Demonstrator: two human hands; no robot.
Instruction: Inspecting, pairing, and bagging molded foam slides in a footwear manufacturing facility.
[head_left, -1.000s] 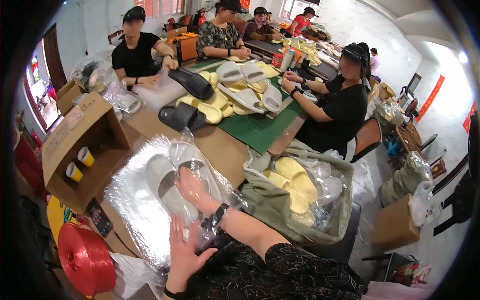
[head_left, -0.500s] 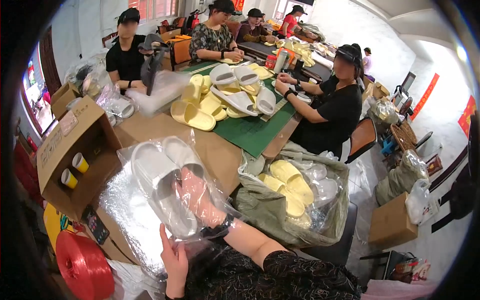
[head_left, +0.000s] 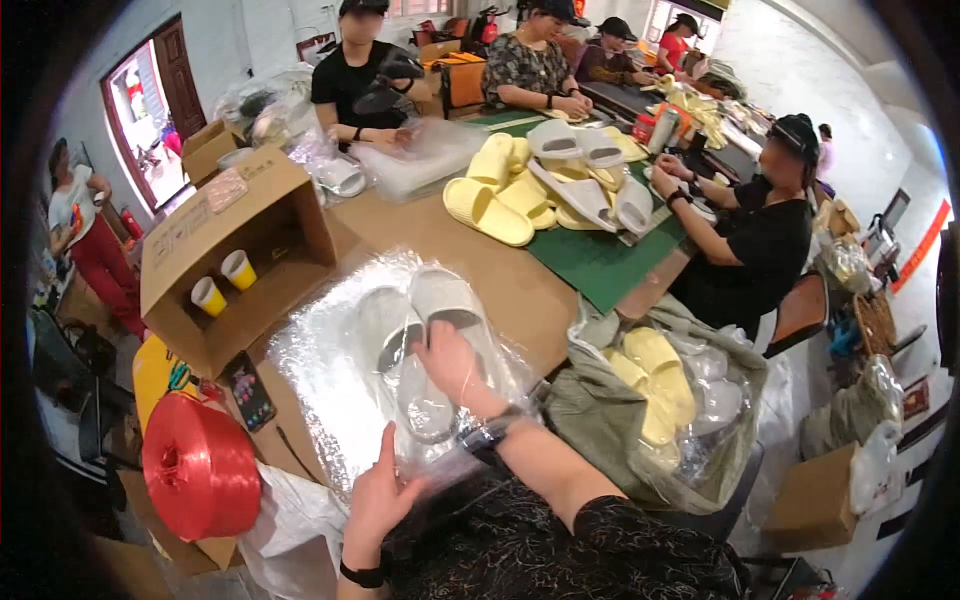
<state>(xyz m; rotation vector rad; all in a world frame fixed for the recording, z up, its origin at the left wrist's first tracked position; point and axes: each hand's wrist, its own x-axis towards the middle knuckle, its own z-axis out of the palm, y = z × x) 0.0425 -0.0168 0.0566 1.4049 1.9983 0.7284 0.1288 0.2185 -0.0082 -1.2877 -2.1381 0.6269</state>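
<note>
A pair of light grey slippers [head_left: 440,400] lies in a clear plastic bag [head_left: 510,372] on a stack of shiny clear bags [head_left: 325,345]. My right hand [head_left: 458,368] reaches through the bag's mouth, its fingers apart at the opening of the right-hand slipper; some fingertips are hidden by the slipper. The bag's loose plastic bunches around my right wrist. Beside the bag's near edge, my left hand [head_left: 383,500] is open, with the index finger stretched forward and the thumb spread to the right.
A cardboard box [head_left: 215,200] with two yellow-white cups stands at left, near a phone [head_left: 248,392] and a red twine roll [head_left: 203,472]. A green sack [head_left: 585,385] holds bagged slippers on the right. Yellow and grey slippers [head_left: 560,190] pile beyond; co-workers sit around the table.
The bagged slippers have come down from a raised, tilted position to lie on the stack of bags. My right hand has lowered with them. The view has turned left.
</note>
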